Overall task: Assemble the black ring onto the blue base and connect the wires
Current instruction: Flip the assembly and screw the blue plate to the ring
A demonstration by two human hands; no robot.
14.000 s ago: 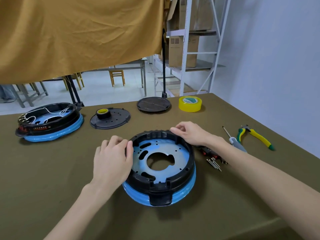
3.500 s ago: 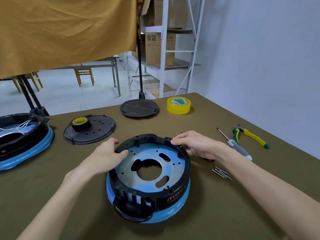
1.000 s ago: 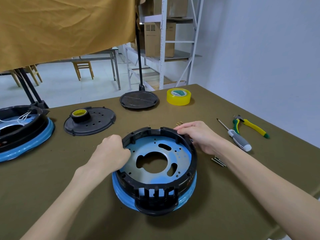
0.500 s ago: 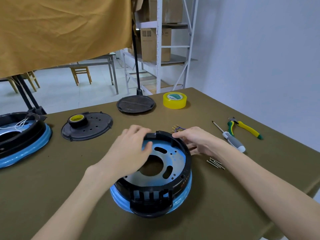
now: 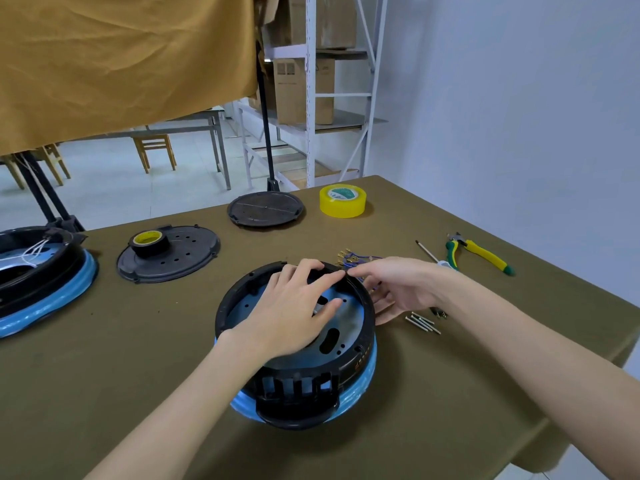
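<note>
The black ring (image 5: 232,303) sits on the blue base (image 5: 362,377) in the middle of the table, its slotted tab facing me. My left hand (image 5: 294,306) reaches across the ring's inner plate, fingers resting on the far rim. My right hand (image 5: 398,289) lies at the far right rim, its straight index finger touching the rim beside my left fingertips. A bundle of thin wires with brass terminals (image 5: 355,259) lies on the table just behind both hands. Part of the plate is hidden under my left hand.
A second ring-and-base unit with white wires (image 5: 45,282) stands at the left. A black lid (image 5: 187,258) carries a tape roll (image 5: 149,241); a black disc (image 5: 265,209) and yellow tape (image 5: 342,200) lie behind. Screws (image 5: 424,322), screwdriver (image 5: 431,255) and pliers (image 5: 481,254) lie right.
My left hand has moved from the ring's left rim across the plate to its far rim. My right hand has shifted along the far right rim, and the wire bundle shows behind it.
</note>
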